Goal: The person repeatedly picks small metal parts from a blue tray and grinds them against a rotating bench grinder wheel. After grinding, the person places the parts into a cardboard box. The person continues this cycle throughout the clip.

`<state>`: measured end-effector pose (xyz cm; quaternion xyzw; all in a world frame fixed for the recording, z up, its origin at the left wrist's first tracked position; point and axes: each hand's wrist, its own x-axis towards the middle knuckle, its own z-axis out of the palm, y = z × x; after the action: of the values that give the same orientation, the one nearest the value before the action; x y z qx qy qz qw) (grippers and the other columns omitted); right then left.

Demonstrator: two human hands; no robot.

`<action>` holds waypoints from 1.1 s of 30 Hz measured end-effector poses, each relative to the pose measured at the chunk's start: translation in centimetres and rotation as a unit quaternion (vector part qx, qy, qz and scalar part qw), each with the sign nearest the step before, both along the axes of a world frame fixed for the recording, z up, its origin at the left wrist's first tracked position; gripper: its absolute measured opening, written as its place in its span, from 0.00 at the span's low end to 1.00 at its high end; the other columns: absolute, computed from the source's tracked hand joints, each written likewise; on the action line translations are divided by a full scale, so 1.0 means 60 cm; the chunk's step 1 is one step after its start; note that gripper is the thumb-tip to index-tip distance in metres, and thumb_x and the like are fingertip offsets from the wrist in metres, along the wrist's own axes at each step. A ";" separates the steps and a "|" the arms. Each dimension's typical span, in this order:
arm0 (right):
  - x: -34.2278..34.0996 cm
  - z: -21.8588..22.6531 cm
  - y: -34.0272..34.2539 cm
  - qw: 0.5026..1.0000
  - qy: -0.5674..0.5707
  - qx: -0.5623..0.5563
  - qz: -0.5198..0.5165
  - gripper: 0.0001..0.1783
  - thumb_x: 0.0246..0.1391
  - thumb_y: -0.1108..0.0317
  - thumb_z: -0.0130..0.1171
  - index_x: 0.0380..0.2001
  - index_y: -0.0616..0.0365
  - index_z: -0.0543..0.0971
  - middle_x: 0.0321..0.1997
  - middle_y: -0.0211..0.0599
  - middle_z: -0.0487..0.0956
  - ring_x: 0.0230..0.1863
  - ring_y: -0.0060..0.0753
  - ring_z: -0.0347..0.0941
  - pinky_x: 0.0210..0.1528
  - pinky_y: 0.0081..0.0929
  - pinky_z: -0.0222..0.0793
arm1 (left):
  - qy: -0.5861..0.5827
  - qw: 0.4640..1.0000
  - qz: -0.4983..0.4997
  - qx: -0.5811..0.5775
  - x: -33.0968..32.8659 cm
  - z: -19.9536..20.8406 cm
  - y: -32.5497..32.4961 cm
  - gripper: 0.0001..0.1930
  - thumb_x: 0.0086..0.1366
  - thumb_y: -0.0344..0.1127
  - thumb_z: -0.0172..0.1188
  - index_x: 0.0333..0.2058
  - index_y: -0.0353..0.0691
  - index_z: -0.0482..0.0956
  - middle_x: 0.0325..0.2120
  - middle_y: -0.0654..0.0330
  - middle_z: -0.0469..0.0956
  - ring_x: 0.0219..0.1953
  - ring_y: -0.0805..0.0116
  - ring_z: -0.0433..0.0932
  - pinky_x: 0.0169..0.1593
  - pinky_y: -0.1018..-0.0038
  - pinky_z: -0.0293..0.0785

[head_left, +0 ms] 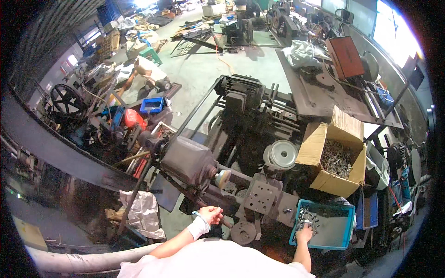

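My left hand (212, 214), with a white band at its wrist, is closed in a pinch beside the machine's handwheel (243, 232); whatever sits between its fingertips is too small to make out. Down in the blue-green plastic tray (348, 227), my right hand (304, 233) has its fingers drawn together on the small metal parts (309, 217) heaped at the tray's left side. Ahead of my left hand is the dark machine's spindle with a pale round end (223, 178). A drilled metal block (261, 196) stands between my two hands.
An open cardboard box (337, 178) full of small metal pieces stands beyond the tray. Beside it is a round metal pulley (281, 154). A motor (241, 90) rises behind the machine. A white sack (142, 216) lies at the left, and a thick pipe (88, 260) crosses the lower left.
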<state>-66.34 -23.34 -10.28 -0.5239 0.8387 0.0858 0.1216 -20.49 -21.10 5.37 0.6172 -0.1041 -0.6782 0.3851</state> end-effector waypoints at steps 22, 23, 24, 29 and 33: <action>0.013 0.050 -0.003 0.990 -0.096 0.007 0.106 0.21 0.31 0.73 0.56 0.35 0.55 0.69 0.42 0.53 0.65 0.40 0.55 0.67 0.40 0.44 0.65 | -0.013 1.000 0.008 0.002 0.010 -0.002 0.001 0.10 0.59 0.39 0.53 0.31 0.38 0.75 0.20 0.64 0.74 0.17 0.78 0.70 0.21 0.80 0.71; 0.005 0.040 -0.005 0.988 -0.110 0.008 0.104 0.21 0.30 0.73 0.57 0.34 0.56 0.70 0.41 0.53 0.66 0.40 0.55 0.67 0.40 0.44 0.65 | -0.015 1.000 0.011 0.004 0.011 -0.003 0.003 0.10 0.59 0.39 0.53 0.31 0.38 0.75 0.20 0.64 0.74 0.17 0.78 0.70 0.21 0.80 0.71; -0.005 0.030 -0.006 0.987 -0.124 0.008 0.100 0.20 0.28 0.73 0.58 0.34 0.56 0.70 0.41 0.53 0.66 0.41 0.55 0.66 0.41 0.44 0.64 | -0.015 1.000 0.012 0.005 0.010 -0.002 0.002 0.10 0.59 0.38 0.53 0.31 0.38 0.75 0.20 0.64 0.74 0.16 0.78 0.70 0.21 0.80 0.71; -0.105 -0.083 -0.004 0.966 -0.249 -0.065 0.001 0.19 0.24 0.79 0.58 0.28 0.57 0.71 0.26 0.42 0.70 0.26 0.41 0.71 0.26 0.35 0.68 | -0.005 1.000 0.006 -0.003 0.012 0.000 -0.016 0.09 0.59 0.37 0.52 0.30 0.37 0.74 0.19 0.63 0.74 0.16 0.78 0.69 0.20 0.80 0.70; -0.075 0.021 -0.015 0.704 -0.587 -0.189 -0.352 0.11 0.31 0.79 0.54 0.25 0.59 0.70 0.20 0.33 0.70 0.16 0.28 0.66 0.13 0.23 0.59 | -0.020 1.000 0.012 -0.007 0.021 0.000 -0.001 0.10 0.59 0.39 0.52 0.31 0.38 0.74 0.20 0.64 0.73 0.17 0.77 0.69 0.22 0.79 0.71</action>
<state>-70.82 -24.26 -9.03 -0.1467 0.7200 -0.4482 0.5091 -19.26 -21.17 5.36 0.6294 -0.1087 -0.6601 0.3955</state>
